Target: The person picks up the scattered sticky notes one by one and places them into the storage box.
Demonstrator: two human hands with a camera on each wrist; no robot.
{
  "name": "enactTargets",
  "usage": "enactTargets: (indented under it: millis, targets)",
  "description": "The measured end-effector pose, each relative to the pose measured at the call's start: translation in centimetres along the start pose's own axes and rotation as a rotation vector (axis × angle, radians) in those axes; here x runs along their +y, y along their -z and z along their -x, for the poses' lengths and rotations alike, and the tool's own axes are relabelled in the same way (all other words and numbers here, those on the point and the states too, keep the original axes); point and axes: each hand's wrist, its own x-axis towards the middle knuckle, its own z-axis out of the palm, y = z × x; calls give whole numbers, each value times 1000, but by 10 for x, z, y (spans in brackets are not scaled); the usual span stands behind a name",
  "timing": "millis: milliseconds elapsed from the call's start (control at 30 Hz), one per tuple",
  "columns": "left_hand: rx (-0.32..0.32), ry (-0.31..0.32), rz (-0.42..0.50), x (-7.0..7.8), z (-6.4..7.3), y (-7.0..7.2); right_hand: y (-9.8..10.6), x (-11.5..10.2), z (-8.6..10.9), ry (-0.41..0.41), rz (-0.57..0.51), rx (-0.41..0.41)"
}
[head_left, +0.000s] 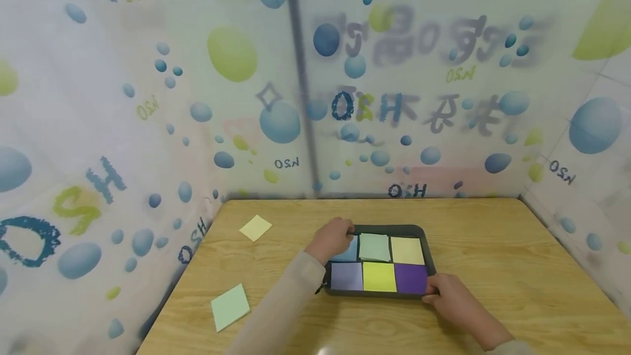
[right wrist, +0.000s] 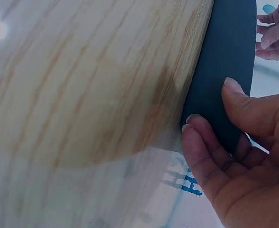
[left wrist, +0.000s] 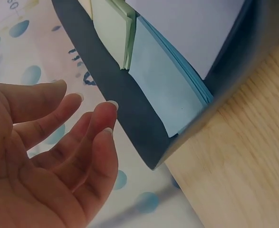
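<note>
A black tray [head_left: 398, 229] holds two rows of square sticky-note pads. The back row has a blue pad [head_left: 351, 251], a pale green pad [head_left: 374, 247] and a pale yellow pad [head_left: 407, 250]. In front lie a lavender pad [head_left: 346, 276], a bright yellow pad [head_left: 379, 277] and a purple pad [head_left: 411, 279]. My right hand [head_left: 451, 296] grips the tray's front right corner, thumb on the wall and fingers round the corner in the right wrist view. Beside the back left corner, my left hand [left wrist: 58, 147] has loosely bent fingers, apart from the tray and holding nothing.
On the wooden table [head_left: 286, 218], a pale yellow note [head_left: 256, 228] lies at the back left. Nearer the front left is a pale green note [head_left: 230, 307]. A patterned curtain [head_left: 236, 125] hangs around the table's back and sides.
</note>
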Motion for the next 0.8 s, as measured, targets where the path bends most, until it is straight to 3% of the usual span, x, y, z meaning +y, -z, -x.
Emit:
enactTargets:
  millis: [533,800]
  targets:
    - [37,-17,-30,-16,16,-2,-2,4,0,8,-13,-7]
    - [48,-3,24,-25,29,1,-1,4,1,32,8,8]
